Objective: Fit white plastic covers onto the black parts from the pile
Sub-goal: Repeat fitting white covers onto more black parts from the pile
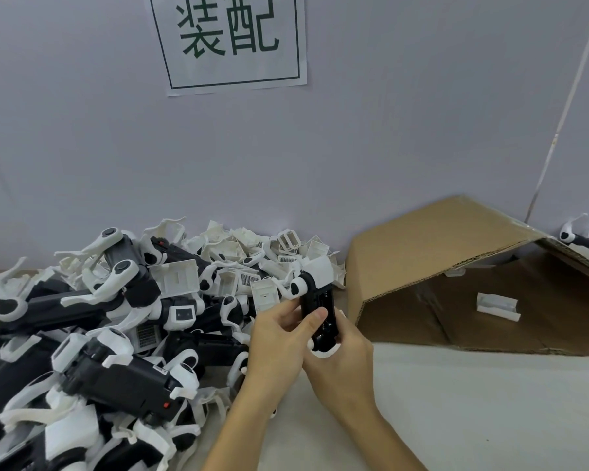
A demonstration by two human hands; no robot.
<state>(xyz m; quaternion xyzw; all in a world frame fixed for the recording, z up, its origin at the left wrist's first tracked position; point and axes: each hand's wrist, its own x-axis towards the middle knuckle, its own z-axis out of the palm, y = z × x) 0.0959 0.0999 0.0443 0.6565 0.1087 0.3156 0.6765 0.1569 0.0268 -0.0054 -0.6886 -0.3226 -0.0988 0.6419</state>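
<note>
Two hands, the left hand (pixel 279 338) and right hand (pixel 340 351), gripped the upright long black plastic part (pixel 320 311) beside the pile (pixel 116 334), fingers curled around it; its square white plastic cover (pixel 317 268) probably needed even pressing, squarely aligned.

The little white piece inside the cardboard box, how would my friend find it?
Look right of the hands for the big brown cardboard box lying tipped open on its side. On its shadowed inner wall sits one small white piece. It lies alone, unlike the heaped pile.
</note>
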